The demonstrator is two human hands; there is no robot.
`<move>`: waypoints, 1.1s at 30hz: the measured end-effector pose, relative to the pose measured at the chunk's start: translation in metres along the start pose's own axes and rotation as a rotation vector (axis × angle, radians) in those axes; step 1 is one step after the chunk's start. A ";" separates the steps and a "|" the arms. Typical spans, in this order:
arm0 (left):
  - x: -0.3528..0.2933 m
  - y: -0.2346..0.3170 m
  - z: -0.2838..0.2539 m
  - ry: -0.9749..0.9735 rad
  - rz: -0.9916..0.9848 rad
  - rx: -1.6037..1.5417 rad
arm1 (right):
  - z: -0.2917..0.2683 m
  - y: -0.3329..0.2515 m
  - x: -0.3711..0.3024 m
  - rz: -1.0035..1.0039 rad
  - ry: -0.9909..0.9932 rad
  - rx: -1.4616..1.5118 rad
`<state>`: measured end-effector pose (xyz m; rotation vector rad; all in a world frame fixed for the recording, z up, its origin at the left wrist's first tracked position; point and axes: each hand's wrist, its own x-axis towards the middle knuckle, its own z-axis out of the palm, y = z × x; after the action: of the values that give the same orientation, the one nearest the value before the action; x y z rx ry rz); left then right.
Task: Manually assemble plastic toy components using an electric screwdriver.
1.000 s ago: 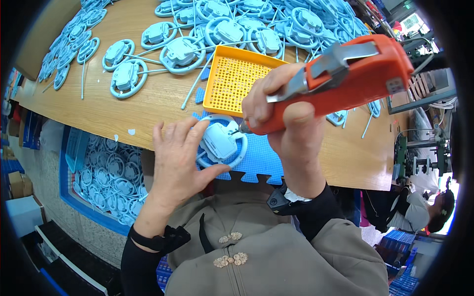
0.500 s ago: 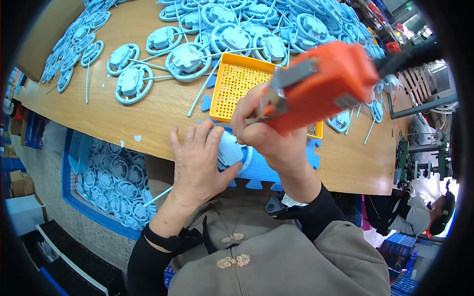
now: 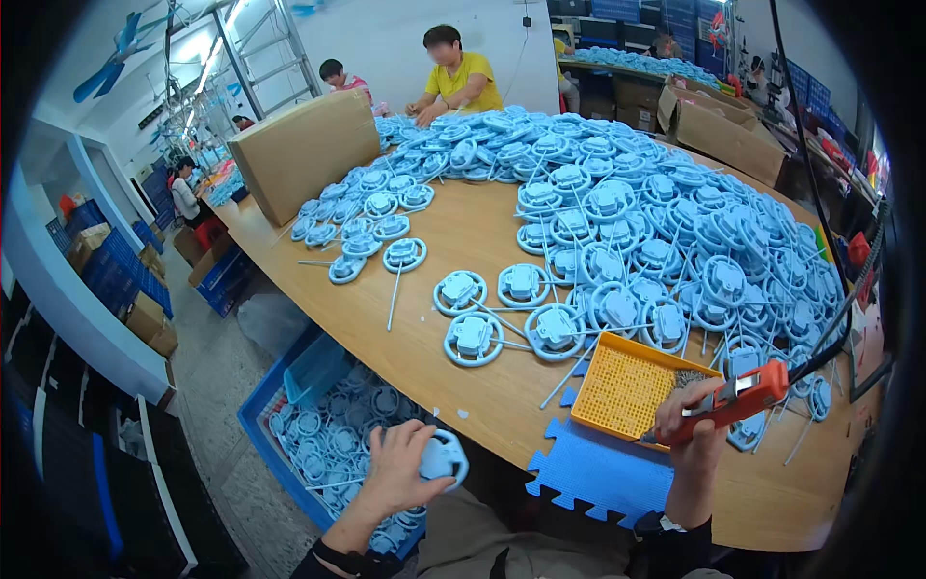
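My left hand (image 3: 397, 471) grips a light-blue plastic wheel-shaped part (image 3: 446, 459) by its rim, off the table's front edge and above the blue crate (image 3: 253, 410). Many similar parts with thin stems lie in that crate. In my right hand (image 3: 696, 434) is a red electric screwdriver (image 3: 738, 398), its cable running up to the right. It hovers over the front right of a yellow perforated tray (image 3: 617, 386), where small metal screws (image 3: 691, 377) sit in a corner. A blue foam mat (image 3: 603, 468) lies in front of the tray.
A large heap of wheel-shaped parts (image 3: 617, 198) covers the back and right of the wooden table (image 3: 386, 289). A cardboard box (image 3: 304, 150) stands at the far left of it. Across the heap, a person in a yellow shirt (image 3: 471, 82) works with their hands on parts.
My left hand has carried the wheel-shaped part from the mat leftward over the crate. The screwdriver has moved away from it, staying in my right hand. The view has tilted up and left.
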<state>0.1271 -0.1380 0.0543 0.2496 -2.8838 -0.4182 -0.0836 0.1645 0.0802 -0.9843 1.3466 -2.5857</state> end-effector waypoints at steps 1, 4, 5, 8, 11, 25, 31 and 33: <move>0.003 -0.005 -0.003 -0.003 -0.041 -0.001 | -0.002 0.002 0.002 0.011 0.003 -0.022; 0.039 -0.028 0.015 0.047 0.003 0.009 | 0.002 0.012 0.007 0.036 0.040 0.064; 0.055 -0.031 0.020 0.067 -0.021 0.030 | 0.006 0.013 0.008 0.024 0.029 0.062; 0.119 -0.038 0.039 0.171 -0.096 0.061 | 0.002 0.015 0.012 0.041 -0.068 -0.029; 0.180 -0.038 0.048 0.151 -0.150 0.011 | 0.000 0.019 0.016 0.019 -0.040 -0.061; 0.231 -0.092 0.062 -0.202 0.203 0.130 | -0.007 0.025 0.009 0.038 0.116 0.109; 0.210 -0.099 0.055 -0.071 0.315 0.422 | -0.008 0.022 0.005 0.021 0.089 0.087; 0.199 -0.096 0.048 0.235 0.223 0.310 | -0.009 0.019 0.005 0.015 0.099 0.075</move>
<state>-0.0626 -0.2558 0.0179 0.0213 -2.6909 0.0938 -0.0969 0.1576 0.0642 -0.8428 1.2618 -2.6852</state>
